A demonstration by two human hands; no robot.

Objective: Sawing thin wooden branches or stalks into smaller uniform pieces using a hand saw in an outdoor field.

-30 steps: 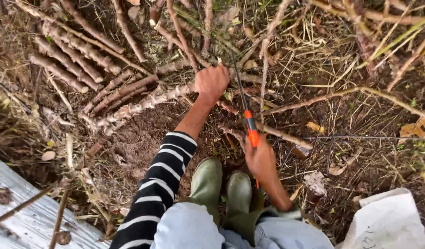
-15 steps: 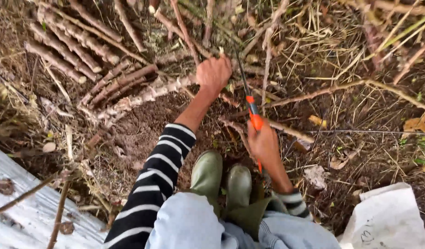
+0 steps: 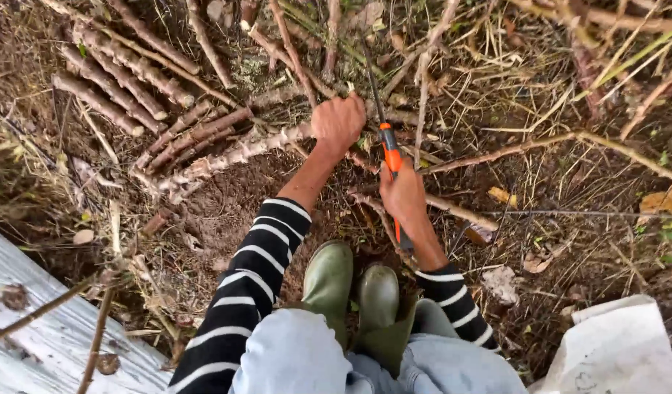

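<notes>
Since the earlier frame the right hand (image 3: 403, 195) has slid a little up and left along with its saw (image 3: 385, 138), so the orange grip now sits closer to the left hand (image 3: 338, 121), which has stayed clamped on the same knobbly pale stem (image 3: 230, 156). The left hand is closed in a fist around the right end of that stem, just above the middle of the frame; the stem runs from the fist down and to the left, ending among other cut stems. The right hand, just right of centre, is wrapped tight round the saw's orange handle, and the thin dark blade reaches up from it toward the top of the frame, passing just beside the left fist on its right. Whether the blade touches the stem cannot be told. A row of cut stems (image 3: 110, 73) lies side by side in the upper left. Below the hands, at lower centre, stand two green rubber boots (image 3: 354, 292) on bare brown soil (image 3: 226, 211). A pale weathered board (image 3: 51, 343) crosses the lower left corner, and a white sack (image 3: 620, 350) lies in the lower right corner.
</notes>
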